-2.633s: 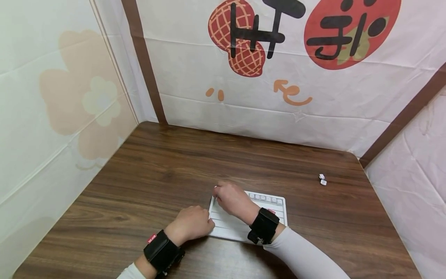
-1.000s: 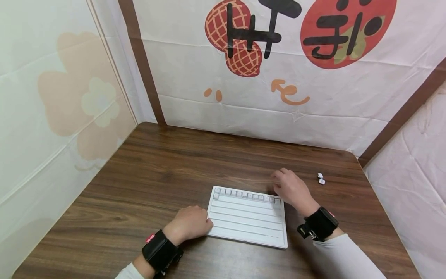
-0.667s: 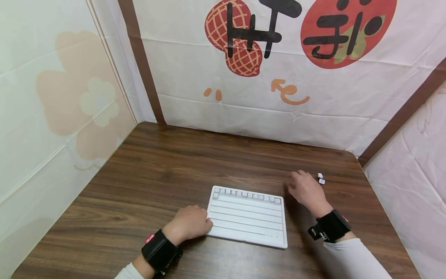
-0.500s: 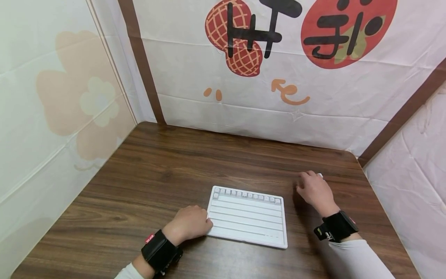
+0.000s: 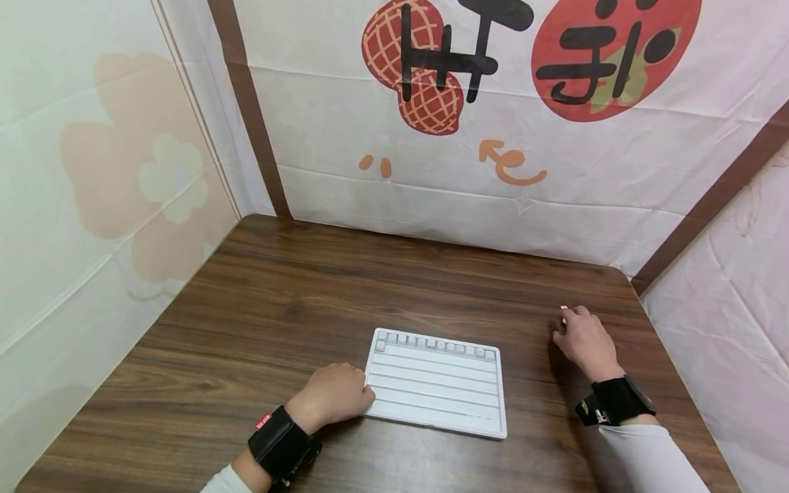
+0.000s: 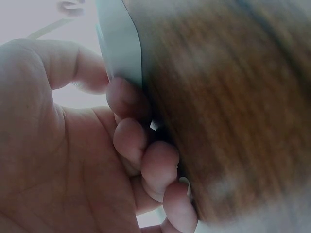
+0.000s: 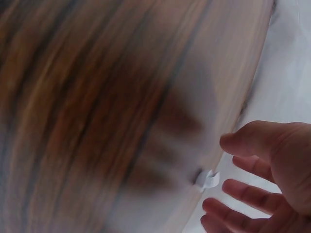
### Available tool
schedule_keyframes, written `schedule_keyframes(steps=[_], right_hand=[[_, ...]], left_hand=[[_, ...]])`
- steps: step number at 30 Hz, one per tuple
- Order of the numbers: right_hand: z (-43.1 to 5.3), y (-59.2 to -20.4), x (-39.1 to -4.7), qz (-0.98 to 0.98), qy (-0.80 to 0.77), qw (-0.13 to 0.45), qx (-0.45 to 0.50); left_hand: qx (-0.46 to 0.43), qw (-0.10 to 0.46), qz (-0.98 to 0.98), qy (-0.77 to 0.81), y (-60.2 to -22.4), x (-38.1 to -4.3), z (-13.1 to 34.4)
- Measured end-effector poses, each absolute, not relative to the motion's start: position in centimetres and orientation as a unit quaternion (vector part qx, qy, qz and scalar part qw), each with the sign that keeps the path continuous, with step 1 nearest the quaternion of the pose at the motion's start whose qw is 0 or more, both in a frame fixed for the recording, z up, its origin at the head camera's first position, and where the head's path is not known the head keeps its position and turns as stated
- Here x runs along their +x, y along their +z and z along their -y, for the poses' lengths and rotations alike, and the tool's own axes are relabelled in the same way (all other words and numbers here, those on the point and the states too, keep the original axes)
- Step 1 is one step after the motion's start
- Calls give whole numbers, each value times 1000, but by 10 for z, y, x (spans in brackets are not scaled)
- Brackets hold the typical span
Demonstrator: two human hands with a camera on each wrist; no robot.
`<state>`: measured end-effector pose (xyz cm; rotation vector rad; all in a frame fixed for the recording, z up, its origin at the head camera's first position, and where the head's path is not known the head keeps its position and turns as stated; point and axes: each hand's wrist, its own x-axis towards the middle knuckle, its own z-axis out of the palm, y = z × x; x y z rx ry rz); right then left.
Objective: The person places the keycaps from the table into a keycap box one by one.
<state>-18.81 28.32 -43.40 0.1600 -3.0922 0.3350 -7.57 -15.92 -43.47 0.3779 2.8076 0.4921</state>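
A white keyboard-like board (image 5: 434, 387) with ridged rows lies on the table. Small white keycaps (image 5: 440, 344) fill its top row, and one sits at the left of the second row. My left hand (image 5: 335, 390) grips the board's lower left edge; in the left wrist view thumb and index finger (image 6: 127, 99) meet at the white rim. To the right of the board, my right hand (image 5: 587, 341) hovers with parted fingers beside loose white keycaps (image 5: 564, 309), partly hidden by it. The right wrist view shows a keycap (image 7: 208, 180) apart from the fingertips.
The dark wooden table (image 5: 296, 287) has rounded far corners. A printed white cloth (image 5: 308, 137) hangs behind it, with more cloth along the left and right sides. A black band with a camera (image 5: 616, 400) sits on each wrist.
My right hand has left the board's upper left, where a keycap now sits in the second row, and moved right to the loose keycaps. The left hand has stayed at the board's edge.
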Motion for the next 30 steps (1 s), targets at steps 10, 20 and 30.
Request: schedule_keyframes(steps=[10,20,30], right_hand=[[-296,-442,-195,991,123,16,55],[-300,-446,-205,988,130,34,71],[-299,-442,-206,989,128,6,75]], left_hand=[[125,141,-968,166,-434,-76,158],[122,138,-969,166,-436,-77,159],[122,137,-969,163,-435,-76,158]])
